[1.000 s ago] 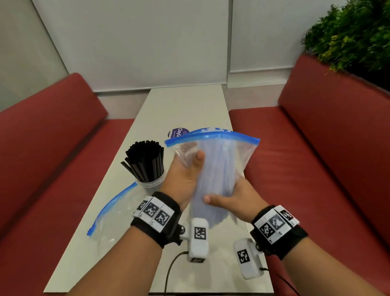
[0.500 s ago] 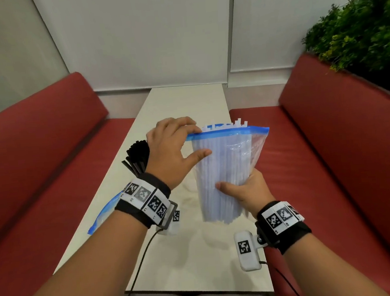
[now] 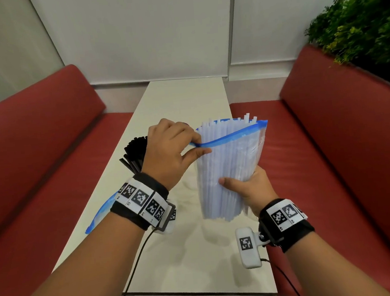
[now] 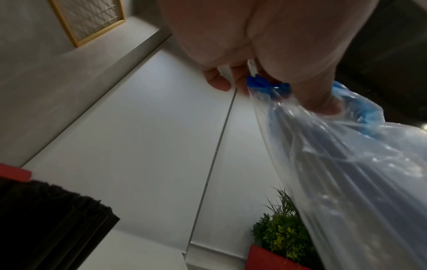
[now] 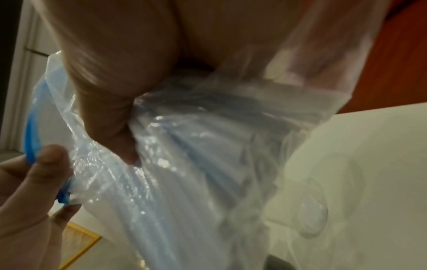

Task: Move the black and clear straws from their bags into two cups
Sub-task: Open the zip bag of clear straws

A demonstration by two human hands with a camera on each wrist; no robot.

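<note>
Bare forearms, no sleeves. Each wrist wears a black strap [image 3: 140, 214] bearing white black-patterned marker tags [image 3: 285, 214]. White tagged camera modules [image 3: 247, 247] hang beneath, trailing black cables [image 3: 134, 269].

Bag [image 3: 248, 148]: thin glossy crinkled clear plastic. Tabletop [image 3: 198, 253]: smooth, pale, slight sheen. Benches [image 3: 331, 159]: matt red upholstery.

The head view is bright and evenly lit, soft shadows lying on the table [image 3: 193, 249] under the bag [image 3: 232, 165]; its wide lens bows the benches and wall lines near the edges. Both wrist views are dimmer and softer — the palms loom close, out of focus. Small glints speckle the bag's plastic, and the right wrist view is smeared with blur.
</note>
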